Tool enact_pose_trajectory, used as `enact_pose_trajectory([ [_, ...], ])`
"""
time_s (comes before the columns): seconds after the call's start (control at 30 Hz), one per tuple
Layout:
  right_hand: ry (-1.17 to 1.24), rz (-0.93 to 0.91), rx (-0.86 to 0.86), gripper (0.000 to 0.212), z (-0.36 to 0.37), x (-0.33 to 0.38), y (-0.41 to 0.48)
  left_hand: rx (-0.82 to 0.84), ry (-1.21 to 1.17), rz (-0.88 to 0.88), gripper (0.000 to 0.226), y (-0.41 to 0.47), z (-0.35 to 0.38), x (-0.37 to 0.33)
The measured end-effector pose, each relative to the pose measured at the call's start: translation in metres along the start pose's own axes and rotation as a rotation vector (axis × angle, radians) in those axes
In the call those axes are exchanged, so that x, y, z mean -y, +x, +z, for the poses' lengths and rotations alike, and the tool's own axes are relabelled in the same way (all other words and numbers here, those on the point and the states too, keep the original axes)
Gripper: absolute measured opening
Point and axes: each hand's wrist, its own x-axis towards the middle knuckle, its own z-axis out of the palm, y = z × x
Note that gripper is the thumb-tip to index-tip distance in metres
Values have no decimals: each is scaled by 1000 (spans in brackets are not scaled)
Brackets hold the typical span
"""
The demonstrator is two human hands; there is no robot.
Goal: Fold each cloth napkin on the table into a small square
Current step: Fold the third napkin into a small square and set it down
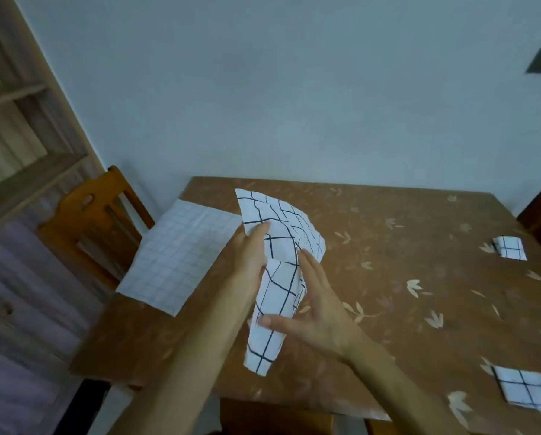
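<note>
We count two done: far square (510, 248) at three o'clock, near square (525, 389) at five. Left hand (247, 255) and right hand (322, 312) pinch the third napkin (281, 221) mid-air at centre; the flat napkin (178, 259) at nine waits.

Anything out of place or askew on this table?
The unfolded napkin hangs over the left edge of the table and might slip off. The held napkin, near folded square and far folded square look normal.
</note>
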Motion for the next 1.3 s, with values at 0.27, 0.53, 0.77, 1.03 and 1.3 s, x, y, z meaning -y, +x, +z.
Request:
enact_pose_trajectory([
  [0.27, 339, -161, -160, 69, -23, 30, 24, 410, -166, -3, 44, -21, 5, -35],
  [0.53, 420, -200, -36, 27, -88, 43, 34, 209, 737, 998, 90, -10, -26, -59],
  [0.77, 379, -234, 50, 25, -120, 61, 31, 211, 1050, 1534, 26, -11, -19, -80],
  [1.03, 307, -369, -67, 56, -121, 60, 39, 106, 941, 1230, 32, -25, -15, -102],
  [1.3, 204, -334, -289, 40, -96, 87, 45, 331, 726, 905, 34, -35, -16, -109],
])
